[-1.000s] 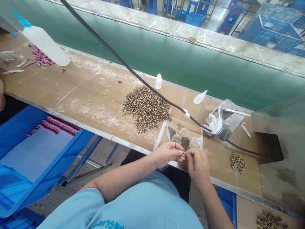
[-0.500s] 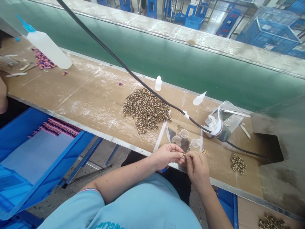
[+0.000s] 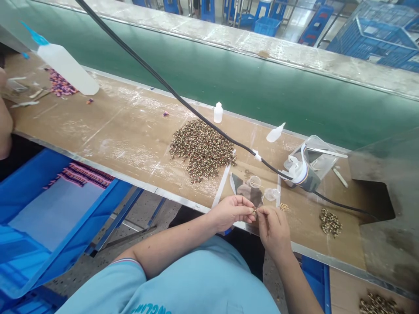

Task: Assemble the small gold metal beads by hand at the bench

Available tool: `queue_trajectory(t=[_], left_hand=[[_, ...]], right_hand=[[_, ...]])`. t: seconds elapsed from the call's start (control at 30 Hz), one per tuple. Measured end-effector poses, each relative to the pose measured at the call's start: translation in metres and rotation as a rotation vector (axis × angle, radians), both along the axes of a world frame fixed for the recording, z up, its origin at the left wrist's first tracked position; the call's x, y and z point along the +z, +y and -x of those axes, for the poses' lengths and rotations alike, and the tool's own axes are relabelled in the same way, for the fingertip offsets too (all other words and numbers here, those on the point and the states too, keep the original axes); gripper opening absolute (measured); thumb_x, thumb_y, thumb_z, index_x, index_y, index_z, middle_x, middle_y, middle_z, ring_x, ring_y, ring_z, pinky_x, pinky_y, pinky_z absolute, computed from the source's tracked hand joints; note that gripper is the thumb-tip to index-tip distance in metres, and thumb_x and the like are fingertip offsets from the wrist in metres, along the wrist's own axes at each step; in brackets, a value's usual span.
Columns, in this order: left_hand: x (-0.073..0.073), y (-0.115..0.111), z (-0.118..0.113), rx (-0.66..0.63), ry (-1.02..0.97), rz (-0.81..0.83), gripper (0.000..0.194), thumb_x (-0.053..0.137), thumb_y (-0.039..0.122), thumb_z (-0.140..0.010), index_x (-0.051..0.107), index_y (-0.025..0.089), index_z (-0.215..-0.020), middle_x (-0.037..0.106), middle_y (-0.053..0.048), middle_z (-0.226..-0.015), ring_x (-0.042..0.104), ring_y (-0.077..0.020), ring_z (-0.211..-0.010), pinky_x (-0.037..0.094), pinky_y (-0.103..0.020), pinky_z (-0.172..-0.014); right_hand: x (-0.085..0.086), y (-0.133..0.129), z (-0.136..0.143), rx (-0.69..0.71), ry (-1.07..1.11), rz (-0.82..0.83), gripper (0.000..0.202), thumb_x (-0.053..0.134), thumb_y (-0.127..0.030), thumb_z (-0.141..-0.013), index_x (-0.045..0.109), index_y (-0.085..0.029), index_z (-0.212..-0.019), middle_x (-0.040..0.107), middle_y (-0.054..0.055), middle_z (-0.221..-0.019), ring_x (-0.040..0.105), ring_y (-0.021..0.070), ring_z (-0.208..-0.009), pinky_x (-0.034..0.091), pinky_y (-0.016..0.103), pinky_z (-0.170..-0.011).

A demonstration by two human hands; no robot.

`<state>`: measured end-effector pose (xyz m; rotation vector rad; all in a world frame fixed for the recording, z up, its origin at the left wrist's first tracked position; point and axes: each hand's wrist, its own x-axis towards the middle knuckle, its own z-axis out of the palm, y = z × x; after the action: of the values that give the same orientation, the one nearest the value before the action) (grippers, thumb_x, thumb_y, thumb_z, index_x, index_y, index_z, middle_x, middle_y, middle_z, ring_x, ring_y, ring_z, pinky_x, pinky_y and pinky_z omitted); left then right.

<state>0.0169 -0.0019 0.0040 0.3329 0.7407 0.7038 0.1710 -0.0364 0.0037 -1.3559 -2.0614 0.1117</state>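
Observation:
My left hand (image 3: 231, 213) pinches a small gold-and-dark piece (image 3: 254, 212) between thumb and fingers at the table's front edge. Touching or nearly touching that piece, my right hand (image 3: 274, 226) has its thumb and fingertips pressed together; whatever they hold is too small to make out. Just beyond the hands lie a dark cloth-like sheet (image 3: 248, 193), a small clear cup (image 3: 254, 182) and a clear round lid (image 3: 270, 194). Right of them is a little group of tiny gold pieces (image 3: 283, 207). A large heap of gold-and-dark pieces (image 3: 203, 150) spreads behind, to the left.
A black cable (image 3: 157, 77) crosses over the table (image 3: 111, 126). Small white bottles (image 3: 218, 112) stand or lie toward the back. At right are a clear container (image 3: 316, 148) and a smaller heap (image 3: 330, 223). Blue bin (image 3: 75, 244) at left; another person's arm (image 3: 4, 122) at far left.
The view has shifted slightly. The other person's arm at the far left reaches further into view. Both my hands keep nearly the same pinching pose.

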Motion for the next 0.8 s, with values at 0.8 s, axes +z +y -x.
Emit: queue_trajectory(t=[0.8], left_hand=[[-0.0014, -0.0038, 0.0017, -0.006, 0.014, -0.071, 0.041, 0.084, 0.033, -0.052, 0.056, 0.012, -0.074, 0.064, -0.001, -0.062, 0.061, -0.0105, -0.059, 0.045, -0.023, -0.061]], right_hand=[[0.0024, -0.009, -0.0047, -0.06, 0.106, 0.056, 0.01, 0.052, -0.02, -0.086, 0.059, -0.023, -0.094, 0.063, 0.002, -0.082, 0.057, 0.0149, -0.076, 0.047, 0.029, -0.066]])
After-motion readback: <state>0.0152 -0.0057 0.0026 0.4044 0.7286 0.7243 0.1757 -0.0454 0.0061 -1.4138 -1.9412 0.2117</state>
